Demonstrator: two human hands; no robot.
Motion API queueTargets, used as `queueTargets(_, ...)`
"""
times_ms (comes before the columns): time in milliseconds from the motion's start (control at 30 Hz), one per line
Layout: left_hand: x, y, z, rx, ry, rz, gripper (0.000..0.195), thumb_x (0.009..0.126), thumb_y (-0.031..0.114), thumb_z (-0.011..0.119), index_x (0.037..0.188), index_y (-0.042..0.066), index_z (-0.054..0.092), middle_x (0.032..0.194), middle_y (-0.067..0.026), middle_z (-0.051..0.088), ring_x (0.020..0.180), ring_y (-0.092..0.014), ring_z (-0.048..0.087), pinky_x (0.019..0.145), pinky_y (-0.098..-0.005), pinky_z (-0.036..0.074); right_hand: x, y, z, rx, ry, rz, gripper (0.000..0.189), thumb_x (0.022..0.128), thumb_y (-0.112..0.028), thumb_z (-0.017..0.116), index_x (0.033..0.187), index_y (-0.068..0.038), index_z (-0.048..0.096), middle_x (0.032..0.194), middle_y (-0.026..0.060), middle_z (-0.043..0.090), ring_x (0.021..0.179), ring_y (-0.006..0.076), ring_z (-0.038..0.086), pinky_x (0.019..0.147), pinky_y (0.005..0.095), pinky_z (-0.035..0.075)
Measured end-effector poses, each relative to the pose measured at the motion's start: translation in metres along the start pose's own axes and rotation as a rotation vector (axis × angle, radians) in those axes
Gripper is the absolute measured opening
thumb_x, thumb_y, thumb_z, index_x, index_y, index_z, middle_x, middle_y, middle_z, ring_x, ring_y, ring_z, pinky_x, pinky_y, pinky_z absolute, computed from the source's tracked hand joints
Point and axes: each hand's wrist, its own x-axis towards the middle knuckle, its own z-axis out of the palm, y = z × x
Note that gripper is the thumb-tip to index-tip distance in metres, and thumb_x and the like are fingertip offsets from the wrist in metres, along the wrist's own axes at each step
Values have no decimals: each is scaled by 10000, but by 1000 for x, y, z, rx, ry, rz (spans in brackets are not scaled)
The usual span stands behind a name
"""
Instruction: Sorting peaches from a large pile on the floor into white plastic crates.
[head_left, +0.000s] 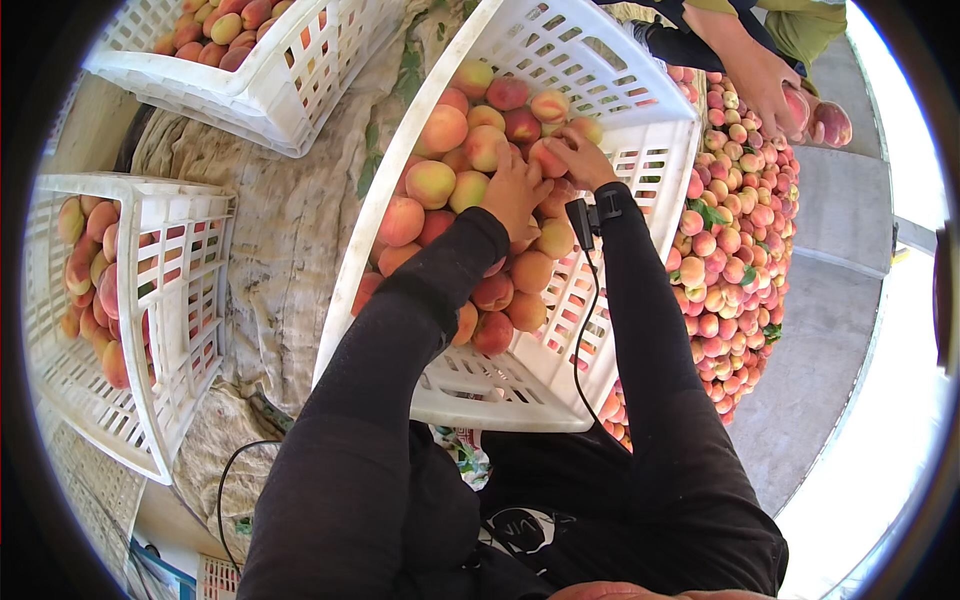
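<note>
Before me a large white slatted plastic crate (652, 150) stands tilted, with many peaches (430, 184) inside. My left hand (516, 193) rests on the peaches near the middle of the crate, fingers spread; whether it grips one cannot be told. Close by on the right, my right hand (583, 159) has its fingers around a reddish peach (548, 157) among the others. Black sleeves cover both arms, and a small black device with a cable is strapped at the right wrist.
A big heap of peaches (727, 262) lies right of the crate. Another person's hands (765, 90) hold peaches above it. Two more white crates of peaches stand left, at the upper left (255, 97) and at the far left (135, 300), around a stained cloth (277, 225).
</note>
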Motion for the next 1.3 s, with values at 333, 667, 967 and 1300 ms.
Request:
queueTargets(333, 14, -32, 12, -262, 386, -168, 630, 737, 427, 644, 1280, 137, 510, 1213, -102, 541, 1114, -331, 456, 958, -540, 303, -13, 3, 14, -277, 145, 112, 493, 851, -531, 492, 1238, -234, 560, 1179, 154, 613, 1127, 352, 556, 938, 505, 411)
queueTargets(667, 24, -21, -3, -149, 39, -142, 756, 744, 473, 639, 1411, 210, 399, 1077, -49, 622, 1117, -303, 443, 916, -592, 309, 44, -3, -12, -332, 374, -70, 537, 813, -424, 578, 1291, -188, 519, 1181, 196, 580, 1062, 365, 589, 890, 468, 470)
queueTargets(967, 20, -15, -11, 49, 0, -204, 791, 774, 572, 574, 1443, 207, 363, 1075, -8, 594, 1146, -269, 417, 878, -579, 330, 70, -51, -2, -641, 215, 6, 576, 703, -444, 659, 1207, -177, 578, 1074, 195, 623, 1042, 357, 601, 890, 428, 477)
queueTargets(1300, 9, -15, 1, -79, 200, -178, 619, 776, 456, 627, 1331, 217, 493, 1140, -26, 578, 1167, -288, 396, 915, -539, 335, 36, -20, 11, 344, -99, -97, 558, 861, -429, 573, 1273, -58, 509, 1141, 186, 603, 1091, 317, 589, 923, 364, 447)
